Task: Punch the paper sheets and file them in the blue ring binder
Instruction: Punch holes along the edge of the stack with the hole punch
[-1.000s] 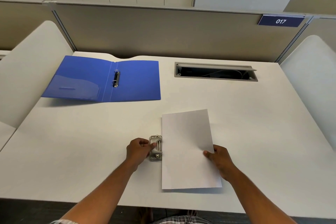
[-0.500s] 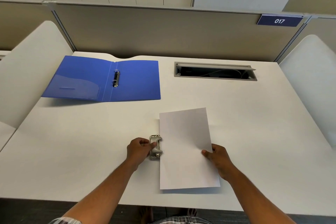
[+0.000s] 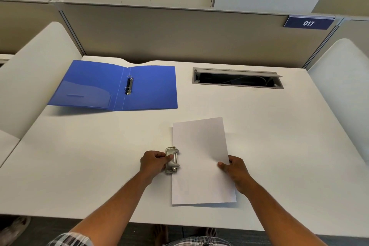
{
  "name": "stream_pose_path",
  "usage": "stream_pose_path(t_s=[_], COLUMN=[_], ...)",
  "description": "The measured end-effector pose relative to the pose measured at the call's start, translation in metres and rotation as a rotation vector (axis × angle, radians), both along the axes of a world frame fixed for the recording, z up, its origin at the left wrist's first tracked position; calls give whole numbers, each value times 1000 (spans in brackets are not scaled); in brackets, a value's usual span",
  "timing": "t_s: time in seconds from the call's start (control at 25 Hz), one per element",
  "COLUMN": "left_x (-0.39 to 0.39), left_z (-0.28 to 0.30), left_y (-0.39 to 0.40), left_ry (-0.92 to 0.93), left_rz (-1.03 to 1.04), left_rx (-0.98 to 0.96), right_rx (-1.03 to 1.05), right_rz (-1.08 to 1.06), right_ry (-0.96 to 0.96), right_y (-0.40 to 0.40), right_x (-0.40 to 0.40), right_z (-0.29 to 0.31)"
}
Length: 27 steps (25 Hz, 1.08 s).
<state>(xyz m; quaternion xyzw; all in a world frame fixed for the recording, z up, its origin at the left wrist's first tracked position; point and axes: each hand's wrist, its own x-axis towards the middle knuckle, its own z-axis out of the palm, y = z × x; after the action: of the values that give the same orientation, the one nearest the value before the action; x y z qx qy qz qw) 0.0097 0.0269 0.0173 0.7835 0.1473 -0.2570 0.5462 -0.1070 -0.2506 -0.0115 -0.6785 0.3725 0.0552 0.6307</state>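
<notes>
White paper sheets (image 3: 201, 158) lie on the white desk (image 3: 79, 166) in front of me, their left edge slid into a small grey metal hole punch (image 3: 172, 160). My left hand (image 3: 154, 163) grips the punch from the left, thumb on its lever. My right hand (image 3: 234, 171) pinches the sheets at their right edge. The blue ring binder (image 3: 117, 86) lies open flat at the back left, its metal rings (image 3: 129, 85) showing and nothing on them.
A cable slot (image 3: 237, 79) with its lid raised is sunk into the desk at the back right. White side dividers (image 3: 36, 78) flank the desk on both sides, a tan partition (image 3: 179, 34) closes the back. Bare feet show below the front edge.
The sheets have slid a little to the left, further into the punch, with my right hand following. My left hand stays on the punch.
</notes>
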Motion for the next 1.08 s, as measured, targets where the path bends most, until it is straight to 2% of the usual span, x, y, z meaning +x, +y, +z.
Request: stream_pose_path(t_s=[1.08], left_x=[1], left_z=[10], left_y=[-3], left_ry=[24], left_rz=[19], left_rx=[30], right_rx=[23], right_rz=[17], right_ry=[23], right_y=[0], right_x=[1], right_z=[-5])
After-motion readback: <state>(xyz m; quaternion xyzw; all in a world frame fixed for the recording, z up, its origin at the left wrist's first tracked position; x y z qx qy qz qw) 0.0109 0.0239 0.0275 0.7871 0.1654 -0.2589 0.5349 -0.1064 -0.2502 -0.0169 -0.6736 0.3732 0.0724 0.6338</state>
